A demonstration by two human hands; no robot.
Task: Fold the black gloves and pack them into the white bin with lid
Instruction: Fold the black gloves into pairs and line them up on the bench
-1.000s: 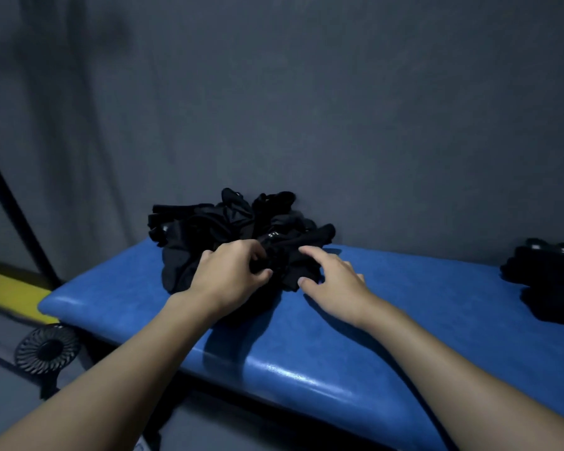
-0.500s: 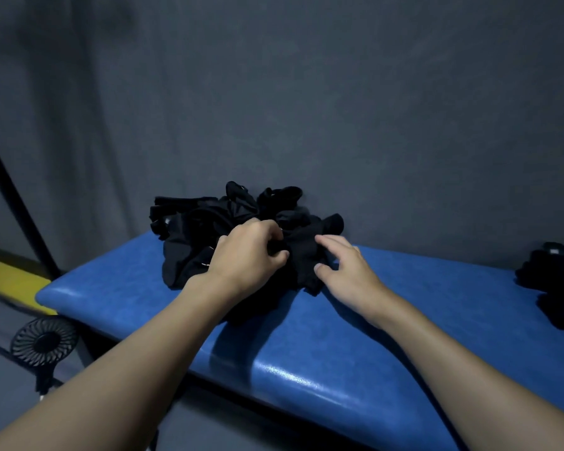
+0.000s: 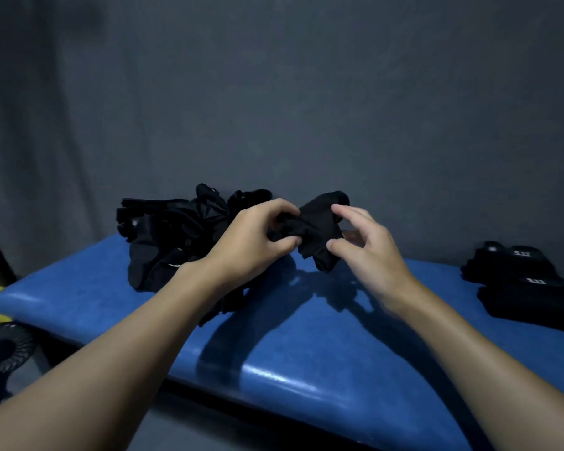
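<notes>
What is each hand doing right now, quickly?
Left hand: closed, gripping the glove.
Right hand: closed, pinching the same glove.

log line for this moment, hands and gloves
left hand: pinches glove | right hand: pinches glove | glove: held above bench | pile: on bench, left | stack: on bench, right | bin: not in view

The pile of gloves [image 3: 176, 236] lies at the back left of the table [image 3: 306, 346], near the wall [image 3: 306, 92] behind it. Just right of the pile, above the table, I hold one glove [image 3: 316, 222], my left hand [image 3: 251, 242] on its left end and my right hand [image 3: 368, 252] on its right. A stack of gloves [image 3: 528, 281] sits at the table's far right, well apart. A fan [image 3: 4, 349] stands on the floor [image 3: 183, 428], left of the table.
</notes>
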